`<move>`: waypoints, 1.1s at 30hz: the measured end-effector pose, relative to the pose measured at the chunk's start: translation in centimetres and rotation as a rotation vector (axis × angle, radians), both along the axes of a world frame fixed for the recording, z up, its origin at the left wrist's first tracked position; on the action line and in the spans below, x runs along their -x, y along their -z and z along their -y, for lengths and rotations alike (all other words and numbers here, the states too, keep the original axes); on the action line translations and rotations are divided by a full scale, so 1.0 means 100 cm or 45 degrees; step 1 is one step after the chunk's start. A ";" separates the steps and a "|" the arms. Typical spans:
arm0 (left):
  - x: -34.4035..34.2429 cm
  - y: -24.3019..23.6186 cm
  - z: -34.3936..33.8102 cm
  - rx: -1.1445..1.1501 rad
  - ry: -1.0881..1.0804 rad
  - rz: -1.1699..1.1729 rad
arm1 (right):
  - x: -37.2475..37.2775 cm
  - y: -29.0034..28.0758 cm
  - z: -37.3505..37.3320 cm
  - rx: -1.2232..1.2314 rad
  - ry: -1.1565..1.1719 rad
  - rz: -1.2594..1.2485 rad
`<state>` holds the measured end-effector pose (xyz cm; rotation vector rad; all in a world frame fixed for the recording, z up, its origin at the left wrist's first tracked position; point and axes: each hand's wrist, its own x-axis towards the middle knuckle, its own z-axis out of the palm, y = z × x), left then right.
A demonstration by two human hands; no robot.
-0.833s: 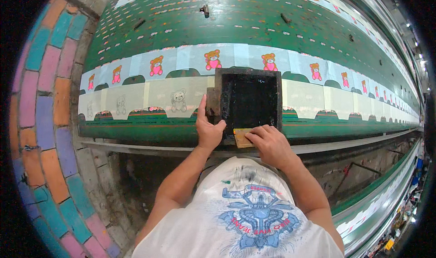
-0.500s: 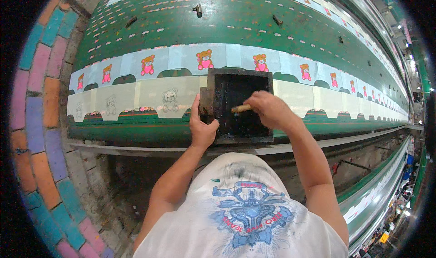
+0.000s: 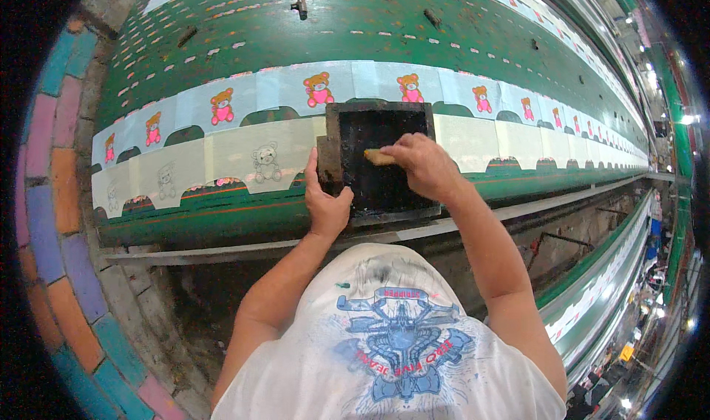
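Note:
My left hand [image 3: 328, 209] grips the left edge of a dark square screen frame [image 3: 393, 213], index finger extended along it, thumb at the lower corner. My right hand [image 3: 425, 170] is closed on a small wooden squeegee [image 3: 377, 156] held over the screen's black interior. The frame rests on a row of cream cut panels [image 3: 473, 139]; those left of it carry black bear outlines [image 3: 264, 162]. Behind it, a row of pale blue panels [image 3: 277, 87] shows brown bears with pink hearts.
The long green table [image 3: 185, 65] bears small dark metal fittings [image 3: 299, 7]. A metal rail [image 3: 503, 216] runs along its near edge. Coloured bricks [image 3: 66, 213] line the floor at left. Another long table [image 3: 592, 301] with white pieces stands at lower right.
My right hand has moved the squeegee from the screen's bottom edge up to its middle. My left hand stays on the frame. The whole view has shifted slightly.

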<state>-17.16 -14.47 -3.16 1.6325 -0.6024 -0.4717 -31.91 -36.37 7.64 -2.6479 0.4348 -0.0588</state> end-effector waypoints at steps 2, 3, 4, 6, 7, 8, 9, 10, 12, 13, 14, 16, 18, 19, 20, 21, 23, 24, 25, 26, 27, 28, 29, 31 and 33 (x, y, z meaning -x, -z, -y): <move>0.000 0.001 0.002 -0.001 0.001 -0.054 | 0.016 -0.006 -0.025 -0.003 0.020 0.008; 0.000 0.002 0.002 0.008 -0.003 -0.068 | 0.023 -0.008 -0.037 -0.004 0.023 0.028; 0.000 0.002 0.003 0.006 -0.008 -0.034 | 0.028 -0.009 -0.048 0.018 0.029 -0.029; 0.001 0.002 0.003 -0.006 -0.017 0.036 | 0.041 -0.011 -0.065 -0.004 0.023 -0.023; 0.002 0.001 0.003 -0.027 -0.018 0.048 | 0.046 -0.012 -0.072 -0.017 0.023 -0.019; 0.002 0.000 0.003 -0.043 -0.020 0.067 | 0.051 -0.014 -0.079 -0.018 0.017 -0.036; 0.001 -0.001 0.004 -0.055 -0.023 0.089 | 0.053 -0.013 -0.082 -0.001 0.016 -0.039; 0.001 -0.003 0.005 -0.076 -0.019 0.068 | 0.056 -0.013 -0.085 0.017 0.017 -0.043; 0.001 -0.007 0.003 -0.101 -0.007 0.045 | 0.062 -0.010 -0.088 -0.032 0.038 -0.016; 0.000 -0.009 0.004 -0.100 -0.008 0.035 | 0.065 -0.008 -0.088 -0.065 0.054 0.017; 0.000 -0.011 0.005 -0.080 -0.007 0.039 | 0.069 -0.006 -0.086 -0.091 0.064 0.055; 0.004 -0.015 0.007 -0.093 -0.006 0.027 | 0.079 -0.001 -0.081 -0.131 0.099 0.157; 0.012 -0.018 0.011 -0.009 -0.016 0.085 | 0.094 0.003 -0.076 -0.160 0.138 0.284; 0.018 -0.019 0.015 0.030 -0.026 0.114 | 0.103 0.004 -0.071 -0.168 0.159 0.280; 0.026 -0.020 0.021 0.134 0.028 -0.032 | 0.112 0.005 -0.066 -0.180 0.179 0.278; 0.035 -0.021 0.027 0.146 0.041 -0.060 | 0.122 0.006 -0.061 -0.199 0.198 0.270; 0.059 -0.022 0.045 0.163 0.053 -0.129 | 0.143 0.007 -0.046 -0.186 0.205 0.297; 0.071 -0.021 0.055 0.123 0.051 -0.025 | 0.155 0.008 -0.037 -0.184 0.204 0.308; 0.083 -0.020 0.066 0.080 0.046 0.079 | 0.168 0.008 -0.028 -0.179 0.221 0.318; 0.095 -0.018 0.078 0.045 0.042 0.193 | 0.181 0.008 -0.018 -0.173 0.238 0.329; 0.110 -0.017 0.091 0.069 0.034 0.165 | 0.195 0.009 -0.008 -0.168 0.256 0.344; 0.125 -0.015 0.105 0.100 0.027 0.145 | 0.209 0.010 0.004 -0.166 0.263 0.350; 0.140 -0.012 0.116 0.122 0.017 0.129 | 0.223 0.011 0.015 -0.168 0.268 0.357; 0.165 -0.007 0.134 0.108 0.033 0.036 | 0.248 0.014 0.036 -0.169 0.268 0.370; 0.182 -0.001 0.153 0.111 0.026 0.029 | 0.268 0.015 0.053 -0.160 0.254 0.381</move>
